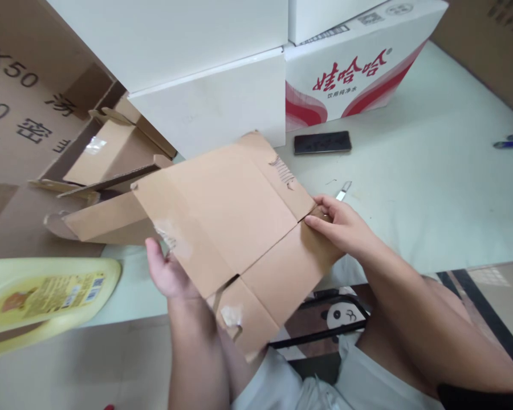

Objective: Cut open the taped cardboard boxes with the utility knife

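Brown cardboard: the folded piece [222, 210] is in the middle of the frame, between the two hands, tilted, with its big flat side facing up. One flap bends down toward the bottom middle.
Left hand: the hand [175, 279] is left of the middle, at the lower left edge of the cardboard. The thumb sticks up beside the edge, and the fingers are hidden behind the cardboard. I cannot tell how far open this hand is or how tightly it holds.
Right hand: the hand [340, 222] is right of the middle, at the right end of the cardboard. It is closed on the edge, with the thumb on top and the other fingers curled around the far side.
Marks on the cardboard: clear tape [232, 315] is stuck on the low flap, and dark scribbly lines [283, 172] are near the top right corner.
Near the right hand: a small metal tool [344, 191] lies just past the fingers on the pale green table [431, 188].
Top middle: a black phone [322, 143] lies in front of a white and red box [354, 85].
Left side: an open brown box [115, 151] is at the upper left, and a yellow bottle [55, 290] is at the lower left.
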Tool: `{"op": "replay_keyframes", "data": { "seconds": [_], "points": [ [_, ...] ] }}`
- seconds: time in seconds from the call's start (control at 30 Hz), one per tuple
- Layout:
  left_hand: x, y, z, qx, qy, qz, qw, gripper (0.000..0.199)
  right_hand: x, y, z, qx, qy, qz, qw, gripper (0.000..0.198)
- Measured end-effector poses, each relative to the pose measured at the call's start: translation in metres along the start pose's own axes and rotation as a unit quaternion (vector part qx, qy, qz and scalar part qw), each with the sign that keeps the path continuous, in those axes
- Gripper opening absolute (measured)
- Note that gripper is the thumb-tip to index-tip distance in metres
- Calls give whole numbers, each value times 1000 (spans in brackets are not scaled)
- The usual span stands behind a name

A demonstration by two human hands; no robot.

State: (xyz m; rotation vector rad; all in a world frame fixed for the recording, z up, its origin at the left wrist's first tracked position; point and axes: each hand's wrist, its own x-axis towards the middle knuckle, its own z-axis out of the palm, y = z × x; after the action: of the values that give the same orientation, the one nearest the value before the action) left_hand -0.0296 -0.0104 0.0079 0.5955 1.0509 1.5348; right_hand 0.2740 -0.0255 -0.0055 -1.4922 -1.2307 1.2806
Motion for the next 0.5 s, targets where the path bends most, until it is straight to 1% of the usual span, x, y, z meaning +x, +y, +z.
{"op": "replay_keyframes", "data": {
  "seconds": [0.07, 0.13, 0.2, 0.27, 0.33, 0.4, 0.47, 0.5],
  "points": [
    [-4, -3, 7, 20, -4, -14, 1000, 57, 0, -1, 1, 19, 34, -9, 999, 36],
    [-5, -8, 9, 52, -16, -49, 997, 52, -1, -2, 2, 19, 62, -16, 998, 32],
    [-5, -13, 6, 83, -18, -70, 994, 45, -2, -3, 0, 3, 75, -23, 997, 29],
    [-4, -17, 2, 115, -17, -74, 990, 46, -5, -5, -3, -23, 72, -24, 997, 26],
    [-3, -19, -1, 147, -9, -64, 987, 51, -8, -6, -7, -61, 49, -21, 997, 23],
    [-3, -20, 0, 170, 19, -58, 983, 54, -11, -6, -12, -106, -6, -18, 994, 21],
    [-5, -21, 4, 185, 48, -56, 980, 55, -14, -6, -14, -161, -55, -15, 985, 22],
    [-6, -22, 7, 191, 56, -53, 979, 55, -15, -5, -15, -195, -62, -10, 979, 24]
  ]
}}
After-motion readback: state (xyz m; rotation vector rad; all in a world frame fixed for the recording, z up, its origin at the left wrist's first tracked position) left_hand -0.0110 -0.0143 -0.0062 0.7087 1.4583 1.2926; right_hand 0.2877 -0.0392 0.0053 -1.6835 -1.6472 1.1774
